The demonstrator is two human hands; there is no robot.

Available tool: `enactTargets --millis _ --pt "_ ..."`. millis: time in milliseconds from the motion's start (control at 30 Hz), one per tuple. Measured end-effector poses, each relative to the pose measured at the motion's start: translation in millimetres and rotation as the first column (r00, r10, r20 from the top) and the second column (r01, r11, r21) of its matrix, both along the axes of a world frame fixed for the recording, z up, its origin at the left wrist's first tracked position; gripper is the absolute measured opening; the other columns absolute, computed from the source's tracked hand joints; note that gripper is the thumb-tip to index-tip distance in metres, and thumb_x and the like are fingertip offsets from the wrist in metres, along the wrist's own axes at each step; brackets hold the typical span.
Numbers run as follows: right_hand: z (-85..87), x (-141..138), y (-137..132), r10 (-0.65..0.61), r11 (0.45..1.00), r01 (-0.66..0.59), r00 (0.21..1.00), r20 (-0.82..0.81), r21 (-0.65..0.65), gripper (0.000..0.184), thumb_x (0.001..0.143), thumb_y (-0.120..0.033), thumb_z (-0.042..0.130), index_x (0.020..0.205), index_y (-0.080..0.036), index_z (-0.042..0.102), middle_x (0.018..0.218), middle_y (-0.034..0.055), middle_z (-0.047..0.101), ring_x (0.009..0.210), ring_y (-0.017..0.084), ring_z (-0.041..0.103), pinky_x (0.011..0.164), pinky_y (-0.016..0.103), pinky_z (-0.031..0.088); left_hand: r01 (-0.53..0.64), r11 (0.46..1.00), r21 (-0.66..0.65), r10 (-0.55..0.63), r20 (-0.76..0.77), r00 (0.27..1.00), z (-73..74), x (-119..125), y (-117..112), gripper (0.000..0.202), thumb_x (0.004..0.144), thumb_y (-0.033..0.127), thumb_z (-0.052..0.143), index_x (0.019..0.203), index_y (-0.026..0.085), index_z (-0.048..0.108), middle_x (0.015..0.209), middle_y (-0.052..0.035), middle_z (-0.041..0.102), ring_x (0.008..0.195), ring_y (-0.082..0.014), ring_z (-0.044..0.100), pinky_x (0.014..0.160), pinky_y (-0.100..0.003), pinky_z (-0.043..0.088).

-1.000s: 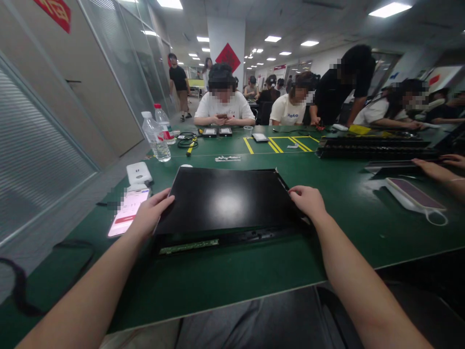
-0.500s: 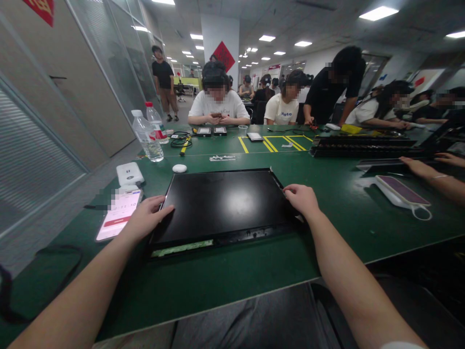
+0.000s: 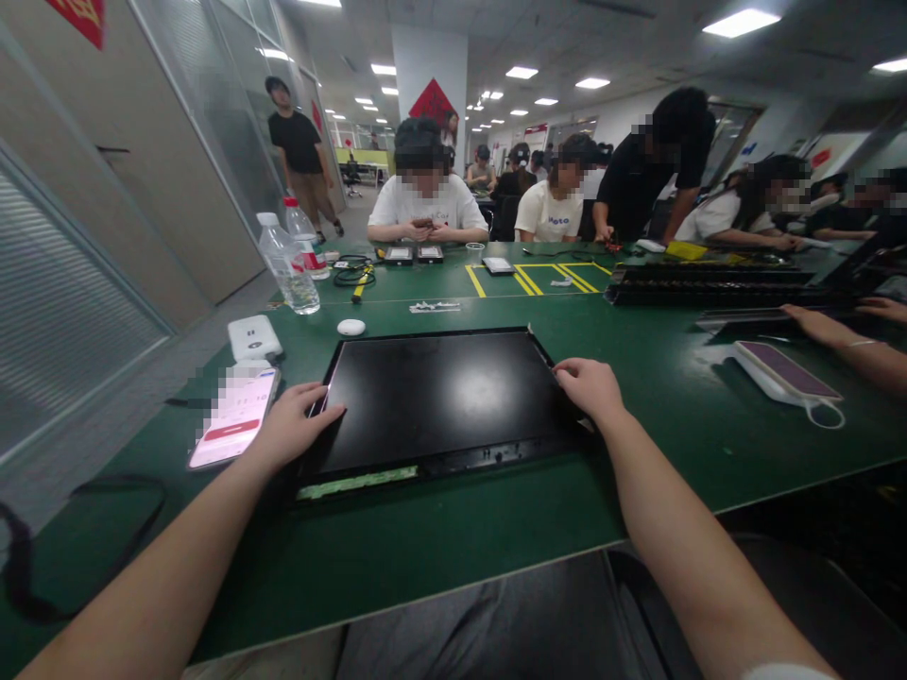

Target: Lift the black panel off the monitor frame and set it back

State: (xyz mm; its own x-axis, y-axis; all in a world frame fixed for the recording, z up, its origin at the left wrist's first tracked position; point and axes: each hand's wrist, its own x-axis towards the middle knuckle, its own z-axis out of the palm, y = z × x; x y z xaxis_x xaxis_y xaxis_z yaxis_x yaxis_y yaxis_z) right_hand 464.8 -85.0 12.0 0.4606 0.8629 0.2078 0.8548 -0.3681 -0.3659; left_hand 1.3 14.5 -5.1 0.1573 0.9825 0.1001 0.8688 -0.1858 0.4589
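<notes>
A black LCD screen panel (image 3: 432,397) lies face up on the green table in front of me, inside a thin dark frame. A green circuit strip (image 3: 358,484) shows along its near left edge. At the left side my left hand (image 3: 299,423) is closed on the panel's edge, thumb on top of the glass and the other fingers over the outer side. My right hand (image 3: 590,387) grips the opposite edge near the far right corner, its fingertips pinched there and partly hidden. The panel looks nearly flat, resting on the table.
Left of the panel are a lit phone (image 3: 233,420), a white power bank (image 3: 253,338) and water bottles (image 3: 287,269). Beyond it lie a white oval case (image 3: 351,327) and small white scraps (image 3: 435,307). A white device with a loop (image 3: 786,370) sits right, near another person's hands (image 3: 822,331).
My left hand and the screen's left edge have shifted slightly to the right. My right hand has hardly moved. A person standing in the background at left has come closer.
</notes>
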Motion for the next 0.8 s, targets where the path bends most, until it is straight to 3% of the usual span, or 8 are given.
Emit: enactTargets --millis 167,533,800 --pt "-0.8 0.4 0.0 0.008 1.000 -0.008 1.000 0.007 0.003 0.032 0.085 -0.032 0.054 0.100 -0.025 0.082 0.090 0.0040 0.077 0.085 0.021 0.069 0.076 0.029 0.049 -0.004 1.000 -0.009 0.004 -0.029 1.000 -3.0 -1.0 2.3 0.064 0.080 0.055 0.054 0.124 0.011 0.070 0.143 -0.0183 0.058 0.137 -0.0359 0.051 0.118 -0.043 0.035" --pt "1.6 -3.0 -0.7 0.000 1.000 0.000 1.000 0.017 0.013 0.031 0.084 -0.031 0.055 0.097 -0.026 0.082 0.088 0.0039 0.077 0.085 0.021 0.069 0.076 0.029 0.050 -0.033 0.999 0.013 0.033 0.033 0.999 -2.9 1.2 1.2 0.055 0.080 0.052 0.057 0.117 0.014 0.074 0.139 -0.0168 0.062 0.133 -0.0376 0.055 0.116 -0.047 0.039" --pt "0.7 -2.4 -1.1 0.002 1.000 -0.002 1.000 0.015 0.000 0.031 0.084 -0.032 0.055 0.098 -0.026 0.082 0.089 0.0044 0.077 0.087 0.023 0.069 0.076 0.030 0.050 -0.041 0.999 -0.017 0.041 0.037 0.998 -5.7 1.9 2.9 0.067 0.081 0.056 0.051 0.124 0.008 0.070 0.144 -0.0214 0.057 0.135 -0.0357 0.053 0.117 -0.043 0.036"
